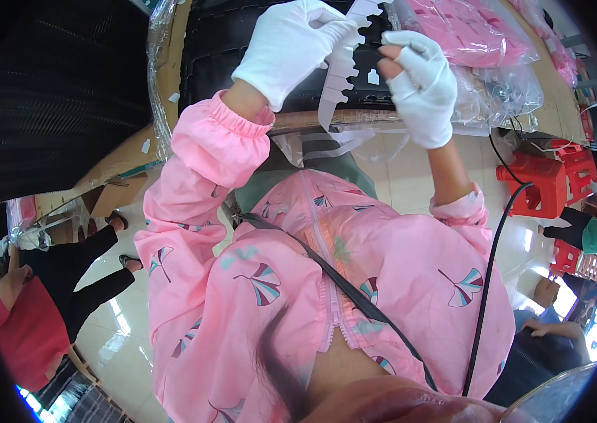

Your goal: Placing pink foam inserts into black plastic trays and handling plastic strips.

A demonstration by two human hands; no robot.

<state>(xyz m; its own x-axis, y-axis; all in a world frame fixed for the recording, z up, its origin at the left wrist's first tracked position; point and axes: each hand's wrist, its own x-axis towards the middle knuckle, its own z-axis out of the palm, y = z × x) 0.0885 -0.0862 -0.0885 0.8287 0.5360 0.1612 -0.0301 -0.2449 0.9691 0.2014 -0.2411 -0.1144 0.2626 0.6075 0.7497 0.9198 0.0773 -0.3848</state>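
Note:
My left hand [291, 53], in a white glove, pinches a long white strip with a notched edge [340, 74] between thumb and fingers. The strip slants down past the table's near edge. Just right of it is my right hand [422, 92], also gloved, with two bare fingertips poking out. Its fingers are curled together; whether something small is between them I cannot make out. Beneath both hands lies a black ribbed plastic piece [217, 53]. A small white tag [374, 76] shows on its dark surface, between the strip and my right hand.
Pink goods in clear plastic bags [464, 32] lie to the right on the cardboard-covered table [556, 84]. A large black ribbed stack [65, 106] stands left. Red plastic stools [538, 183] and a black cable [490, 282] are at right. Other people are on both sides.

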